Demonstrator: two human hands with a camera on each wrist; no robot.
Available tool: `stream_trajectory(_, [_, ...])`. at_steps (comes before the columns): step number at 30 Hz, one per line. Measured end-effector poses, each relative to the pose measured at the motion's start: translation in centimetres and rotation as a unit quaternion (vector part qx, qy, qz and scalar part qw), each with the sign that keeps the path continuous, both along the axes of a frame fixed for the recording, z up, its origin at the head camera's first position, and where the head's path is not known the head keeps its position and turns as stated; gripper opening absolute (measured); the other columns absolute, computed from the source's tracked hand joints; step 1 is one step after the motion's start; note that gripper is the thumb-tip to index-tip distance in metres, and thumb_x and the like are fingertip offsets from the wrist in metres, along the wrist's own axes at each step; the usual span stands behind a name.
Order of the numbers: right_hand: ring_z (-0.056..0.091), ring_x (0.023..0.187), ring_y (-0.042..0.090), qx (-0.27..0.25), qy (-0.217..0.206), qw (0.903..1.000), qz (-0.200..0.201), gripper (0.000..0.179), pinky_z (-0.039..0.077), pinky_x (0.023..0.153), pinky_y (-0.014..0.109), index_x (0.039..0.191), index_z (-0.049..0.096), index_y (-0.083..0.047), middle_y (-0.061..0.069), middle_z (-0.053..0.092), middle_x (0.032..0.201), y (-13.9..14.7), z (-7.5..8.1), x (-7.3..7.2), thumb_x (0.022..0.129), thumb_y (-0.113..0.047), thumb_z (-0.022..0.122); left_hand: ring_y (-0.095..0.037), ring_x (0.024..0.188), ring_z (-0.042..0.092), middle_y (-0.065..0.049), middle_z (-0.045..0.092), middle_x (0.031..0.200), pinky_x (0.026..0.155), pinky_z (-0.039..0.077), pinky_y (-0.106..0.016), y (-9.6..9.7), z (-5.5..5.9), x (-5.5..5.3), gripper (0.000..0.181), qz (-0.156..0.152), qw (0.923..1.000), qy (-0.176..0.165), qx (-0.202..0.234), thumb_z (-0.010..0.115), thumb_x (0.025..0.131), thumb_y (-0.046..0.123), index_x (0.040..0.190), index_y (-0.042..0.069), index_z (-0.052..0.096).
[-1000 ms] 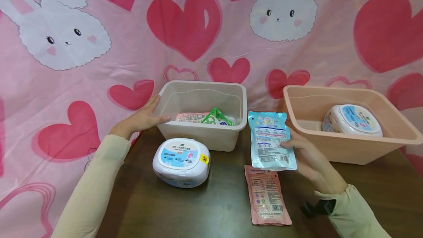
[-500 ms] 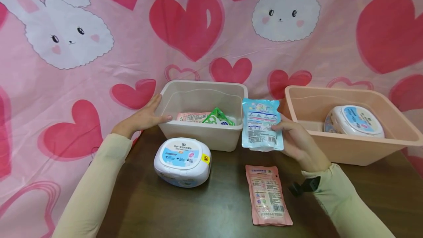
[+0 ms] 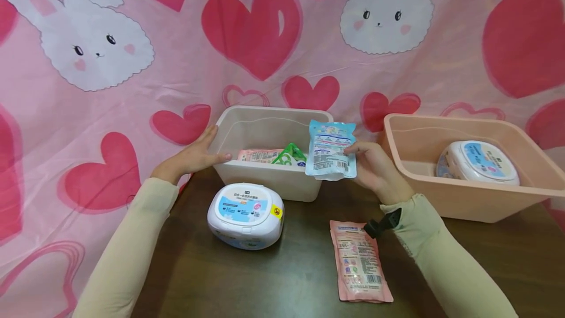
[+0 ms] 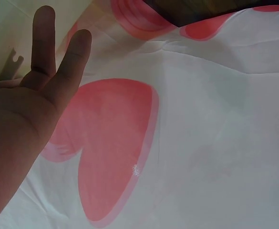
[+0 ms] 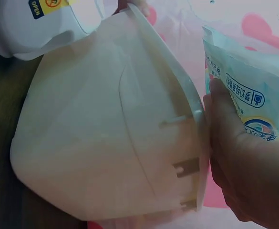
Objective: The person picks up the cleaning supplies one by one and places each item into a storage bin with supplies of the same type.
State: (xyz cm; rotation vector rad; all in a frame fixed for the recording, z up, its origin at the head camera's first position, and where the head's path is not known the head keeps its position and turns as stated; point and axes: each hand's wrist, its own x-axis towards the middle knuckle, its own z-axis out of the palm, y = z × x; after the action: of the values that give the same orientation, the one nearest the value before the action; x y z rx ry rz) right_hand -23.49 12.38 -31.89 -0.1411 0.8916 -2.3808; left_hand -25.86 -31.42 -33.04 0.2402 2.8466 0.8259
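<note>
My right hand pinches a light blue pouch by its right edge, thumb on the printed face. The pouch is held up at the right end of a beige plastic bin, overlapping its rim in the head view. In the right wrist view, the pouch is beside the bin's rim. My left hand rests on the bin's left front corner, fingers extended along the side and thumb on the front rim. Inside the bin lie a pink pouch and a green-and-white packet.
A white lidded tub stands in front of the beige bin. Another pink pouch lies flat on the dark table. At right, a peach bin contains another white tub. A heart-and-rabbit cloth hangs behind.
My right hand has carried the blue pouch up and left, from in front of the gap between the bins to the beige bin's right rim. My left hand has stayed on the bin.
</note>
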Motion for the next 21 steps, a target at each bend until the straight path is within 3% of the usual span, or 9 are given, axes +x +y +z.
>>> stream_trajectory(10, [0.043,0.131,0.031,-0.016,-0.025,0.9996,0.004,0.061,0.051,0.099,0.047,0.159,0.013,-0.017,0.010,0.029,0.156,-2.1,0.4,-2.2,0.103,-0.003,0.030,-0.043,0.150,0.009,-0.013,-0.002,0.168,0.106,0.031,-0.071,-0.1,-0.1,-0.2,0.118,-0.004,1.0000,0.006,0.003,0.072,0.085,0.058,0.163,0.017,-0.006])
stream_trajectory(17, [0.028,0.143,0.031,0.001,-0.032,0.9995,-0.008,0.064,0.024,0.118,0.049,0.161,0.007,-0.018,0.009,0.023,0.161,-3.0,0.8,-3.9,0.103,-0.004,0.030,-0.042,0.150,0.010,-0.012,-0.002,0.169,0.108,0.030,-0.070,0.0,0.0,-0.4,0.119,-0.007,1.0000,0.007,0.001,0.070,0.084,0.063,0.163,0.018,-0.005])
stream_trajectory(21, [0.028,0.142,0.032,-0.001,-0.039,0.9992,-0.002,0.063,0.022,0.119,0.052,0.161,0.008,-0.019,0.010,0.023,0.161,-3.7,0.7,-4.7,0.104,-0.006,0.031,-0.042,0.150,0.009,-0.013,-0.003,0.168,0.109,0.027,-0.070,-0.2,0.1,-0.3,0.118,-0.011,0.9999,0.006,-0.002,0.070,0.085,0.061,0.163,0.015,-0.006])
